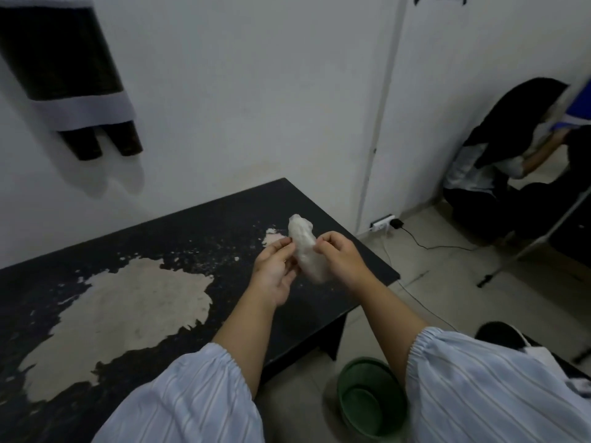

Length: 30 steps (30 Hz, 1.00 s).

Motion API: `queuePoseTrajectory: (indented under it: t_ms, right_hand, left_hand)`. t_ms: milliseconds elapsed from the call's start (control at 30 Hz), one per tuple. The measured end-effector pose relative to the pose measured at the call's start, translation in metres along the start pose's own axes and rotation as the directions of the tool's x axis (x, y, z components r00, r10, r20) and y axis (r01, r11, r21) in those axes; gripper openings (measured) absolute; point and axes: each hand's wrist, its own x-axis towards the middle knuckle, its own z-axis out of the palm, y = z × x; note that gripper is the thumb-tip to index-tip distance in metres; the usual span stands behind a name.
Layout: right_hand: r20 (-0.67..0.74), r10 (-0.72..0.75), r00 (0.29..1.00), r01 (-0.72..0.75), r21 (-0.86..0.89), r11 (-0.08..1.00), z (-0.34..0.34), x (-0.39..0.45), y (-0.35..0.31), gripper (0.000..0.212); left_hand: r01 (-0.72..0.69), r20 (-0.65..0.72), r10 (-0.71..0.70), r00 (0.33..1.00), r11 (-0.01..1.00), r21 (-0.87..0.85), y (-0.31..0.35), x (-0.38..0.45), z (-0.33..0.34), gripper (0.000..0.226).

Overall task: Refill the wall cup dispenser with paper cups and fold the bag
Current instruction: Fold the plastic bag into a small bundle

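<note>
One bag [305, 251], one dispenser [68, 75], two hands. Bag: thin, cloudy-clear plastic, bunched into a narrow crumpled length, upper end poking above the hands, lower end hanging between the wrists — held in the air over the far right corner of the counter [166, 231], not touching it. Left hand [275, 270] palm-up, thumb and forefinger pinching the bag's left edge, remaining fingers [289, 278] loosely curled beneath. Right hand [340, 255] knuckles-up, fingertips pressed together on the bag's right edge at about the same height. Both forearms bare below gathered, pale striped sleeves [198, 394].

Dispenser mounted on the white wall at upper left: dark tinted body, pale band across its lower part, two dark tube ends sticking out side by side below — contents too dark to make out. Well apart from the hands.

Counter top black, worn, with one large pale patch [128, 305] where the coating has peeled and smaller flecks near the hands. Green basin [367, 401] on the tiled floor by the counter's right end, below the right forearm. White power strip [382, 222] at the wall's foot with a black cable trailing over the floor. Another person seated at far right, blurred.
</note>
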Motion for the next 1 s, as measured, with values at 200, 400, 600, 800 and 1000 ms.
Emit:
queuePoseTrajectory:
  t_ms: [200, 400, 600, 800, 1000]
  right_hand:
    - [-0.148, 0.105, 0.983, -0.104, 0.013, 0.994, -0.069, -0.014, 0.036, 0.006]
    - [-0.172, 0.259, 0.950, -0.260, 0.016, 0.965, -0.131, -0.031, 0.089, 0.024]
    - [-0.147, 0.374, 0.916, -0.381, -0.024, 0.924, -0.176, -0.039, 0.169, 0.020]
    - [-0.141, 0.463, 0.875, -0.475, -0.057, 0.878, -0.167, -0.039, 0.286, 0.012]
    - [-0.171, 0.500, 0.849, -0.518, -0.079, 0.852, -0.139, -0.034, 0.413, 0.013]
  left_hand:
    - [0.098, 0.024, -0.101, 0.995, 0.989, 0.110, -0.057, 0.005, 0.050, 0.012]
    - [0.187, -0.003, -0.194, 0.981, 0.944, 0.273, -0.123, 0.009, 0.088, 0.014]
    - [0.316, -0.051, -0.318, 0.947, 0.890, 0.329, -0.209, 0.029, 0.093, 0.016]
    - [0.405, -0.131, -0.384, 0.914, 0.859, 0.313, -0.302, 0.066, 0.054, 0.012]
    - [0.450, -0.199, -0.405, 0.892, 0.830, 0.329, -0.394, 0.105, -0.007, 0.012]
